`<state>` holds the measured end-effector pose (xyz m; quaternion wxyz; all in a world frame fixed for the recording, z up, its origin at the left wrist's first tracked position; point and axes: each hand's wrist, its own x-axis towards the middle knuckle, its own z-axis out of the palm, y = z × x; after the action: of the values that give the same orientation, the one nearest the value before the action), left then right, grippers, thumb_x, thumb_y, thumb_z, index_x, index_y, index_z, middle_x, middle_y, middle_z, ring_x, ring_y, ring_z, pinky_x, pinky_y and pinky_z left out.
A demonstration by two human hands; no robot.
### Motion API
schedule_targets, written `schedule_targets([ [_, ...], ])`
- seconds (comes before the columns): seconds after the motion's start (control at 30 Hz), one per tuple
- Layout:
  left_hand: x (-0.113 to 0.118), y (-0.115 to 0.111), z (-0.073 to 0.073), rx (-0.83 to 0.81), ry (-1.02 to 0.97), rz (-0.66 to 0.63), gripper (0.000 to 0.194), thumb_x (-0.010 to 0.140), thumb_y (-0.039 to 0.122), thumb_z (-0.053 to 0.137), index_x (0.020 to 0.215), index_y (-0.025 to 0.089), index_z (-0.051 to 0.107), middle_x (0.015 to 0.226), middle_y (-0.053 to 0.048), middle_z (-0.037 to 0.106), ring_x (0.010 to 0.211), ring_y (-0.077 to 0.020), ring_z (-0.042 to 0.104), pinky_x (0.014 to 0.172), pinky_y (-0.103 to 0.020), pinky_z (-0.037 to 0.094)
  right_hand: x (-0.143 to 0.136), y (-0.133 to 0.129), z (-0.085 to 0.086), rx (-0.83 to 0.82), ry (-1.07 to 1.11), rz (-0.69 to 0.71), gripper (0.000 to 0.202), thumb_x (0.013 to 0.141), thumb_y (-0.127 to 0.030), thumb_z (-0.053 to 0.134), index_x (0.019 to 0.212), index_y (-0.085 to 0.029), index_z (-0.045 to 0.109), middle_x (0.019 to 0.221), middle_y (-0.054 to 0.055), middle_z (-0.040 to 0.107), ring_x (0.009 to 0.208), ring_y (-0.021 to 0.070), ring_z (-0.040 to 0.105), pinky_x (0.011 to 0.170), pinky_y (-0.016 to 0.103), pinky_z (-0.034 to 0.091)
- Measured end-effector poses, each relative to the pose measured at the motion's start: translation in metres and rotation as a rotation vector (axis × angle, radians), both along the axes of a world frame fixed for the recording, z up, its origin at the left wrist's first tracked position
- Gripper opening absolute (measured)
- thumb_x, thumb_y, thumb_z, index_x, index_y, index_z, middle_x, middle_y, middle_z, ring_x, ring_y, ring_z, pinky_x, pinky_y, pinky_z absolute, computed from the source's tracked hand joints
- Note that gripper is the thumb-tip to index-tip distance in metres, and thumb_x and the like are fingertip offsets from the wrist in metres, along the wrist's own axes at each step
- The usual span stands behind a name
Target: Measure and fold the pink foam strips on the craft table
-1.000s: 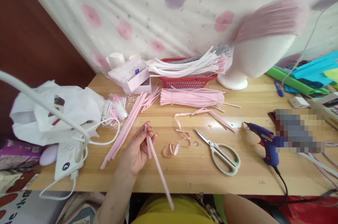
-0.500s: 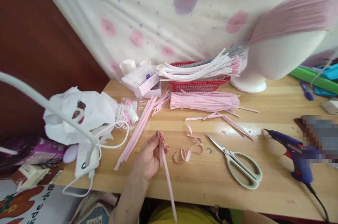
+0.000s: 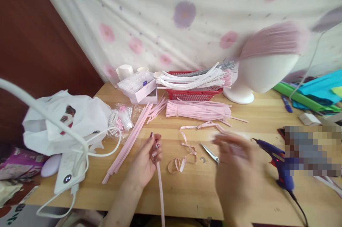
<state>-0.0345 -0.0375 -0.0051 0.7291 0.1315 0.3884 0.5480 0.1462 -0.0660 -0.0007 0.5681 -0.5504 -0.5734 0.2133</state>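
Observation:
My left hand (image 3: pixel 146 159) pinches the top end of a long pink strip (image 3: pixel 160 191) that hangs down past the table's front edge. My right hand (image 3: pixel 236 173) is blurred with its fingers spread, hovering above the scissors (image 3: pixel 210 153), of which only the blade tips show. It holds nothing. A curled pink ribbon scrap (image 3: pixel 181 157) lies between the two hands. A blue glue gun (image 3: pixel 278 163) lies just right of my right hand.
A bundle of pink strips (image 3: pixel 197 110) and a red basket (image 3: pixel 193 93) with white strips sit at the back. A white mannequin head (image 3: pixel 262 77), loose pink strips (image 3: pixel 130 139), a white bag (image 3: pixel 64 120), cables and a small box (image 3: pixel 139 86) also occupy the wooden table (image 3: pixel 192 191).
My right hand has come into view from below and moved over the scissors. The left hand keeps hold of the pink strip; the view has shifted slightly.

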Motion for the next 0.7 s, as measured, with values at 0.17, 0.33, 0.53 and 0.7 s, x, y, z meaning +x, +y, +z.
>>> schedule_targets([
  [0.17, -0.009, 0.023, -0.005, 0.083, 0.222, -0.05, 0.043, 0.063, 0.046, 0.088, 0.078, 0.014, 0.064, 0.061, 0.008, 0.049, 0.041, 0.0009, 0.03, 0.037, -0.012, 0.023, -0.006, 0.022, -0.038, -0.239, -0.347, -0.01, 0.023, 0.098, -0.031, 0.049, 0.098, -0.017, 0.067, 0.101, 0.012, 0.068, 0.087, 0.0251, 0.063, 0.074, 0.037, 0.052],
  [0.33, -0.022, 0.056, -0.015, 0.185, 0.587, -0.151, 0.033, 0.078, 0.042, 0.072, 0.094, 0.014, 0.07, 0.07, -0.003, 0.064, 0.054, -0.0118, 0.057, 0.049, -0.023, 0.046, 0.002, 0.048, -0.063, -0.334, -0.469, -0.078, 0.026, 0.089, -0.034, 0.061, 0.096, -0.011, 0.072, 0.101, 0.02, 0.066, 0.094, 0.0349, 0.058, 0.085, 0.048, 0.043],
  [0.53, -0.037, 0.06, -0.022, 0.334, 1.265, 0.016, 0.019, 0.079, 0.021, 0.061, 0.096, 0.021, 0.07, 0.114, -0.012, 0.068, 0.124, -0.0325, 0.054, 0.112, -0.048, 0.034, 0.002, 0.053, -0.07, -0.365, -0.397, -0.045, 0.018, 0.087, -0.028, 0.059, 0.08, -0.016, 0.071, 0.093, 0.016, 0.069, 0.093, 0.034, 0.055, 0.087, 0.047, 0.039],
  [0.7, -0.062, 0.055, -0.028, 0.257, 1.632, 0.089, 0.009, 0.076, 0.021, 0.059, 0.08, 0.019, 0.066, 0.099, -0.016, 0.067, 0.117, -0.0398, 0.054, 0.105, -0.054, 0.035, 0.006, 0.051, -0.063, -0.378, -0.21, -0.01, 0.022, 0.087, -0.038, 0.058, 0.077, -0.02, 0.064, 0.086, 0.012, 0.071, 0.089, 0.0313, 0.061, 0.081, 0.042, 0.043],
])
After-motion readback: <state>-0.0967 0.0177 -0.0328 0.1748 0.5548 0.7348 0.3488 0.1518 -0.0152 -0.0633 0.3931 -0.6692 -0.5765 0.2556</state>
